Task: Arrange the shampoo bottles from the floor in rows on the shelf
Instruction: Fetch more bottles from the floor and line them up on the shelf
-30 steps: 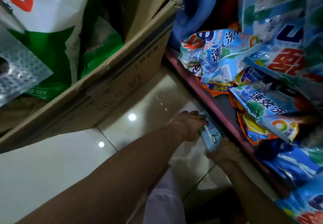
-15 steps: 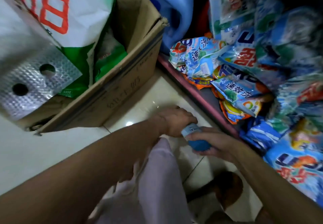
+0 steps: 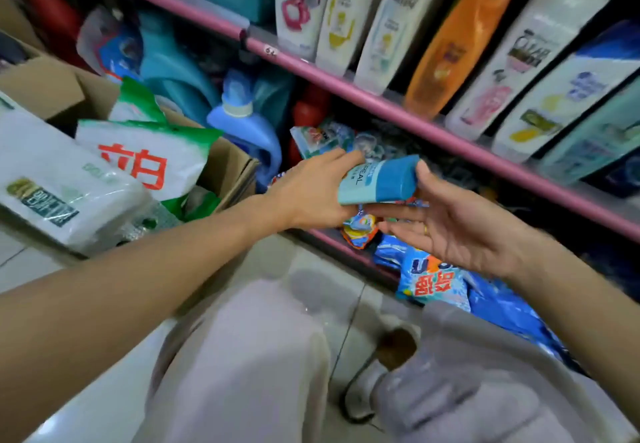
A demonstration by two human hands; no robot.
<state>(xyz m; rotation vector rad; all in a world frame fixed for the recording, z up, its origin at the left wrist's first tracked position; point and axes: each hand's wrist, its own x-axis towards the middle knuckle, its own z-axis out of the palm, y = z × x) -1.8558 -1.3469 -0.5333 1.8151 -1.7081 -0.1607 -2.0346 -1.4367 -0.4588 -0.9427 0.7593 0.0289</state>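
Note:
A light-blue shampoo bottle [image 3: 377, 183] with a darker blue cap lies sideways in the air between my hands, in front of the lower shelf bay. My left hand [image 3: 311, 197] grips its body from the left. My right hand [image 3: 457, 228] is palm up, thumb against the cap end and fingers stretched under the bottle. Above, the pink-edged shelf [image 3: 381, 101] carries a row of upright shampoo bottles, white ones and an orange one [image 3: 460, 37], standing close together.
A cardboard box [image 3: 228, 162] with white and green bags stands on the floor at left. Blue detergent jugs [image 3: 242, 124] and loose detergent bags [image 3: 429, 280] fill the bottom shelf. My knees and a pale tiled floor [image 3: 311, 269] are below.
Both hands have lifted the bottle from near the floor up to the level of the lower shelf bay. My view has tilted up, and the shelf with the bottle row has come into sight.

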